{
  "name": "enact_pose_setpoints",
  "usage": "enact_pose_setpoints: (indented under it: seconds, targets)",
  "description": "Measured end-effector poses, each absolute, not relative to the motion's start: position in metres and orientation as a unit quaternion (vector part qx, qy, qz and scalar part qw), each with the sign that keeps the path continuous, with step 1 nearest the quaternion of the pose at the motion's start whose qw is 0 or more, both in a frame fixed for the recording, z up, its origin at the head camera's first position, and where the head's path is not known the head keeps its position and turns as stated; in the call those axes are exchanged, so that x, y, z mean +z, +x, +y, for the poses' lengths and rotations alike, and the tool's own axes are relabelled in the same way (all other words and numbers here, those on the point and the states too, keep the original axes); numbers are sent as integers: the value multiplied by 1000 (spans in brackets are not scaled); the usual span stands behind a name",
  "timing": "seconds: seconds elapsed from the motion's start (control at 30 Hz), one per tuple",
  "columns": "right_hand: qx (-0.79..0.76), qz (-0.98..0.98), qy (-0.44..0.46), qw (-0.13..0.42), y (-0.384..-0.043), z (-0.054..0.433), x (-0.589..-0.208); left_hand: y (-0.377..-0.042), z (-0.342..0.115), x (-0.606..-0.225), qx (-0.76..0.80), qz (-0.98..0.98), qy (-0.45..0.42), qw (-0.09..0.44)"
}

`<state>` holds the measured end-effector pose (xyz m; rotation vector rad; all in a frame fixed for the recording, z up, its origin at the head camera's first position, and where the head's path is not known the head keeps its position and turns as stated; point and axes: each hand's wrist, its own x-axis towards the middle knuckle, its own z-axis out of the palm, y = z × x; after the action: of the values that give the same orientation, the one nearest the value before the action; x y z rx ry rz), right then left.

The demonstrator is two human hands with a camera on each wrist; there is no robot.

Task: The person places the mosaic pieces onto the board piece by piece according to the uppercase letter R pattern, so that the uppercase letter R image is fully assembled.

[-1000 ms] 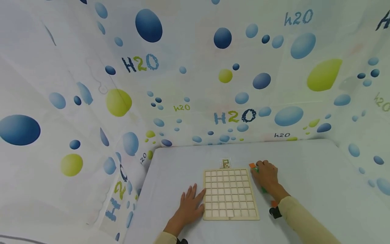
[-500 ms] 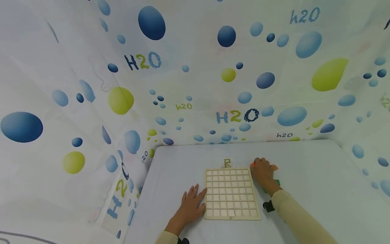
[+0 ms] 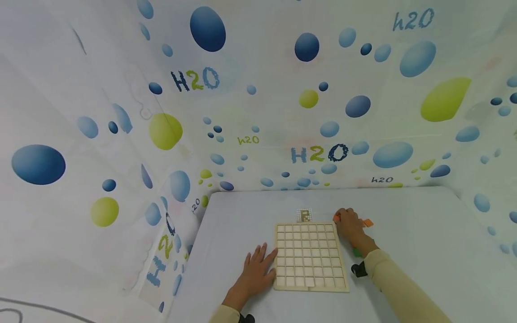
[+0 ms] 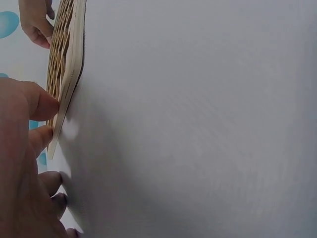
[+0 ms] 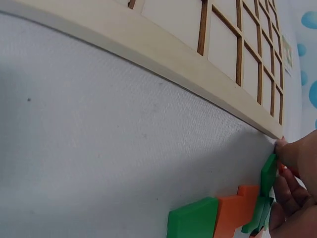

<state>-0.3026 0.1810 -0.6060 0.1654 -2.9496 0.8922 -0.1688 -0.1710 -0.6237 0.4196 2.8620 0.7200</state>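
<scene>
A pale wooden grid board (image 3: 329, 290) lies on the white table, its square cells divided by thin strips. My left hand (image 3: 255, 271) rests flat beside the board with fingers spread; in the left wrist view two of its fingertips touch the board's edge. At the board's far right corner, my right hand (image 3: 350, 226) has its fingers curled and pinches an orange piece (image 3: 336, 218), mostly hidden by the fingers. Close to that hand in the right wrist view lie flat angular pieces, among them a green piece (image 5: 193, 220) and an orange piece (image 5: 237, 210).
Behind the board lies a small card (image 3: 304, 215) with a gridded pattern. Another orange piece (image 3: 368, 222) sits just right of the right hand. A white curtain (image 3: 258, 112) printed with blue and green drops encloses the table's back and left side.
My right hand has shifted slightly left to the orange piece by the board's corner, uncovering another orange piece on its right. My left hand stays at the board's edge. The head view has shifted slightly.
</scene>
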Motion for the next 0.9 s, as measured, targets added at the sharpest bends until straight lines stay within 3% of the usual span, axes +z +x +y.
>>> enact_pose_setpoints:
  seconds: [0.27,0.47,0.9]
  targets:
    - [291,-953,57,55,-310,176,-613,-170,-168,-626,229,960,139,82]
    - [290,-953,78,45,-314,165,-618,-169,-169,-623,228,960,141,79]
    - [300,-934,184,55,-292,115,-610,-167,-170,-624,223,962,132,84]
